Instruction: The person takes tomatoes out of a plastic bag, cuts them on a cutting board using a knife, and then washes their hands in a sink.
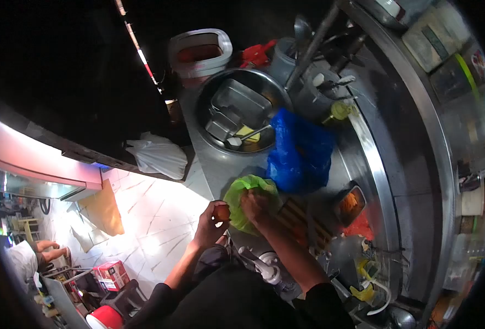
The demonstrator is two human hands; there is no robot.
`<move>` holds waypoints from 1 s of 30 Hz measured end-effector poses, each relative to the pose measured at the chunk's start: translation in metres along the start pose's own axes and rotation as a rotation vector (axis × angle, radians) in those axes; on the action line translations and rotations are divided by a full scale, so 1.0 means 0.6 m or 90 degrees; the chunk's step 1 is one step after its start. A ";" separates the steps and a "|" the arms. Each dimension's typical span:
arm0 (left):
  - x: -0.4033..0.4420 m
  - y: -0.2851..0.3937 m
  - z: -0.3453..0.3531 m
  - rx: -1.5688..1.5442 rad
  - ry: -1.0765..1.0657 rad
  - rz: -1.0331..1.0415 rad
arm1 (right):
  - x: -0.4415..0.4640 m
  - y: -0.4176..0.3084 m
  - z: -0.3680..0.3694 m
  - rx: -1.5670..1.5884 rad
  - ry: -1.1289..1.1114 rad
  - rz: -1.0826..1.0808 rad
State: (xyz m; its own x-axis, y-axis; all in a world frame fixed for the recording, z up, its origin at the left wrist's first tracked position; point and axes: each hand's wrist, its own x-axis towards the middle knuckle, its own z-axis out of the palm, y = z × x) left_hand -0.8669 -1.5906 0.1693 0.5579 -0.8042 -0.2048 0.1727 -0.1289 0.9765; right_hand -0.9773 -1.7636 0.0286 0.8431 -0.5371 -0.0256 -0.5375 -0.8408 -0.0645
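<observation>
My left hand (205,229) is closed around a small rounded orange-red piece (222,213), possibly a vegetable, its kind not clear. Just to its right, a light-green plastic bag (232,198) sits at the counter's near edge. My right hand (255,207) is at the top of this bag, fingers bent and gripping the plastic; their tips are partly hidden. What the bag holds does not show. A blue plastic bag (302,156) stands behind the green one, beside a large steel basin (203,129) with metal trays and a yellow sponge in it.
A white tub (201,68) stands behind the basin, near containers of utensils. To the right are a slatted wooden board (297,216) and a tray of orange shreds (353,205). A faucet (264,268) is close to my body. A white bag (157,156) hangs at left.
</observation>
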 end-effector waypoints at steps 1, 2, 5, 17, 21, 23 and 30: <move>-0.003 -0.007 -0.008 0.002 -0.002 0.000 | 0.008 -0.005 0.005 -0.007 -0.050 0.034; -0.004 -0.017 -0.016 0.005 -0.005 0.000 | 0.013 -0.010 -0.016 -0.028 -0.029 0.017; -0.005 -0.047 -0.027 0.017 0.009 0.006 | 0.007 -0.006 -0.095 -0.062 0.039 -0.039; 0.035 0.067 0.047 0.160 -0.071 0.085 | -0.123 0.017 -0.356 0.624 0.097 0.093; 0.036 0.083 0.077 0.118 -0.170 0.109 | -0.154 0.025 -0.434 0.511 0.083 0.088; 0.032 0.099 0.089 0.103 -0.188 0.142 | -0.165 0.032 -0.448 0.470 0.109 0.064; 0.021 0.115 0.136 0.094 -0.235 0.237 | -0.232 0.035 -0.428 0.462 0.150 0.111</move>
State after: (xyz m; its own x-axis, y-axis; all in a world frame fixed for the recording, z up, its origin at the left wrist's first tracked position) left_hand -0.9145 -1.6569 0.2393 0.2332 -0.9579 0.1678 -0.1127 0.1447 0.9830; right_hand -1.1094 -1.7239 0.2870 0.6792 -0.7255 0.1115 -0.4499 -0.5315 -0.7177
